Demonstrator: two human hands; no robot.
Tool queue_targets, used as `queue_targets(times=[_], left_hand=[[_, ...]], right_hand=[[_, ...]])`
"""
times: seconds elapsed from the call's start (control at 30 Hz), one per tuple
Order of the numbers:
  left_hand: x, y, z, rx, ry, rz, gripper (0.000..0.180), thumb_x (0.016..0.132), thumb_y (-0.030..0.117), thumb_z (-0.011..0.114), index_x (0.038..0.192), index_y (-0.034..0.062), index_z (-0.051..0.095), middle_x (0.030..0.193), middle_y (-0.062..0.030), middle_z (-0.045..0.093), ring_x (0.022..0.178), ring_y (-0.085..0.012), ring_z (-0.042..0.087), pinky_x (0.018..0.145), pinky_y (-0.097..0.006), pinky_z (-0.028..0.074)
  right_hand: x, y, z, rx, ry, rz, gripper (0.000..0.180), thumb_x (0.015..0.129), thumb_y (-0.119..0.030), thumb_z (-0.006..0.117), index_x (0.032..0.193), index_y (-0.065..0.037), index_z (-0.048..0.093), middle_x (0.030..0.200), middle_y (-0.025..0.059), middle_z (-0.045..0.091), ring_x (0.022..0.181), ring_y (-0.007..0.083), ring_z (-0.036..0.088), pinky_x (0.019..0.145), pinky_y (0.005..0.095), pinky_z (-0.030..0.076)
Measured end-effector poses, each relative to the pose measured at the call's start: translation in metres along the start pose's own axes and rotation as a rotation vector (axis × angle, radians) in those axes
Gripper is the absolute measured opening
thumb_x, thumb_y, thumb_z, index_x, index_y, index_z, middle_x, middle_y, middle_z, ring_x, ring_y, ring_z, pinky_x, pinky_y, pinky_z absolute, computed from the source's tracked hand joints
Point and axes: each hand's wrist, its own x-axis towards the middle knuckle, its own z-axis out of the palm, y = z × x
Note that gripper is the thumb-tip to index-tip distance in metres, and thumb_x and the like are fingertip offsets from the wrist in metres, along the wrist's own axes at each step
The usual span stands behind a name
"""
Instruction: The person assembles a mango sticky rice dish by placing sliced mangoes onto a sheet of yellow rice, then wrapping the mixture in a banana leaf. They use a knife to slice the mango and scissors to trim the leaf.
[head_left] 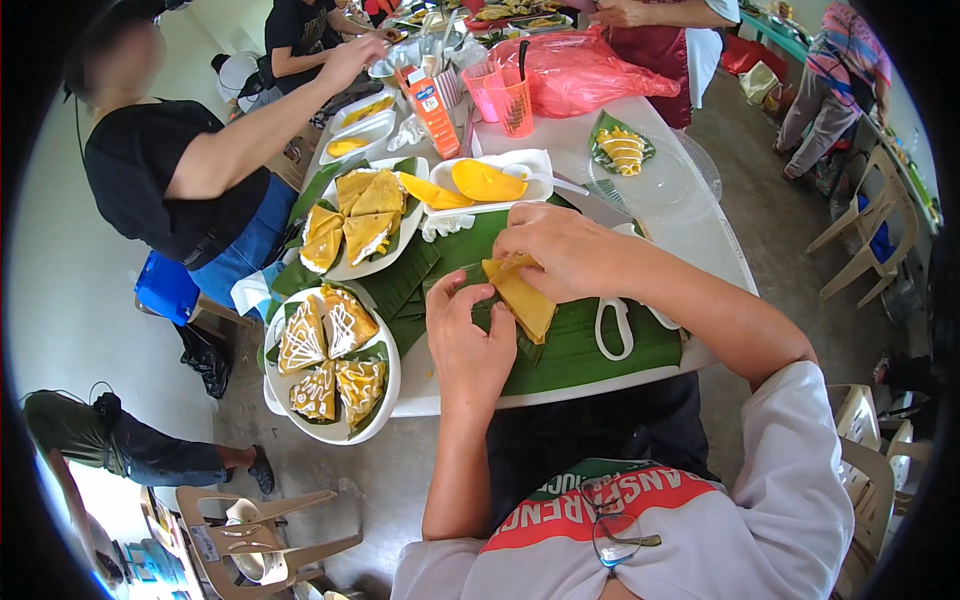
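Holding the folded yellow wrap, the right hand has thumb and fingers pinched together on its upper part. The wrap is above the green leaf, near the front edge of the white table. The left hand is beside its left edge, fingers curved and spread apart; whether the thumb touches, I cannot tell. A white loop handle lies on the leaf, to the right of the wrap. Noted to the left: an oval plate bearing four white-drizzled triangular pieces, and behind it a second plate of yellow folded pieces. Beyond the hands, a foam tray contains yellow mango pieces. Farther back stand an orange carton and a translucent cup, next to a red plastic bag. At the left side, a co-worker in black extends an arm over the table.
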Motion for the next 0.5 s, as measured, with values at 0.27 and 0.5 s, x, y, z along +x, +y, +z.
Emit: queue_targets(times=[0.27,0.5], left_hand=[[0.004,0.002,-0.001,-0.224,-0.030,-0.013,0.022,0.078,0.000,0.061,0.098,0.0053,0.070,0.124,-0.0152,0.059,0.109,-0.0224,0.060,0.077,-0.028,0.046],[0.025,0.004,-0.003,0.136,-0.017,0.211,0.029,0.077,0.000,0.058,0.105,0.0016,0.065,0.126,-0.0211,0.053,0.121,-0.0402,0.046,0.099,-0.046,0.039]], right_hand=[[0.008,0.007,0.004,0.086,-0.033,-0.078,0.019,0.071,0.000,0.068,0.089,-0.005,0.067,0.092,0.0133,0.058,0.092,0.0330,0.060,0.078,0.0419,0.049],[-0.020,-0.008,-0.027,0.050,0.059,-0.094,0.016,0.069,0.006,0.064,0.079,-0.004,0.057,0.089,0.0129,0.054,0.090,0.0340,0.057,0.075,0.0408,0.047]])
